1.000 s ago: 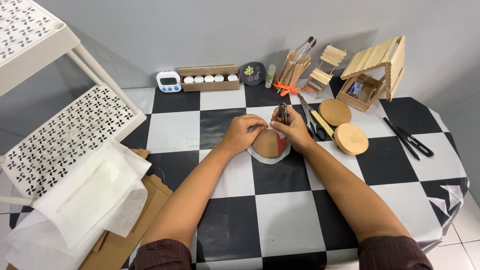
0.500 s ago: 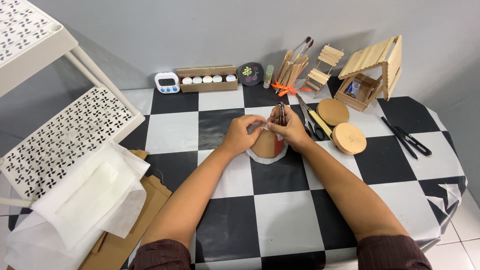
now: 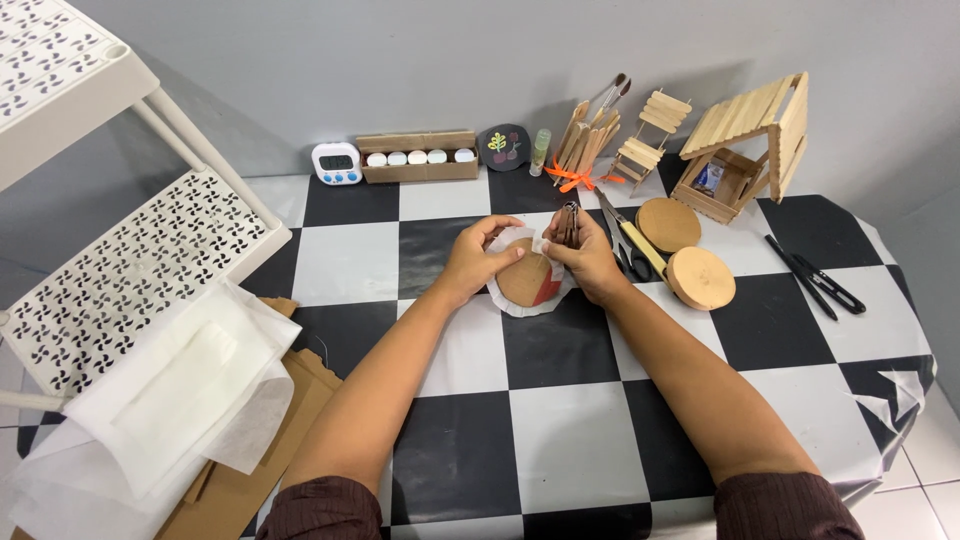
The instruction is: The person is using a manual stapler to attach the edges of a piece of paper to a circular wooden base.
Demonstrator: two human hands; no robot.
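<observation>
Pinching the edge of a white paper circle (image 3: 512, 300), the left hand (image 3: 478, 262) had its grip closed on the paper and the round wooden disc (image 3: 527, 280) sitting on it, toward the back middle of the table (image 3: 560, 440). The right hand (image 3: 590, 265) was pressed shut around a small dark bundle of tools (image 3: 569, 222), hard to tell exactly what, and touched the disc's other side. Judging by it, the wrapping or lining looked barely started: the paper was only lifted at the rim, and a red patch showed on the disc. Two more wooden discs (image 3: 700, 277) lay bare just beside the right hand, so those seemed untouched. Scissors (image 3: 628, 245) sat between, black snips (image 3: 815, 280) near the right edge, stick house (image 3: 750, 150) at the back.
</observation>
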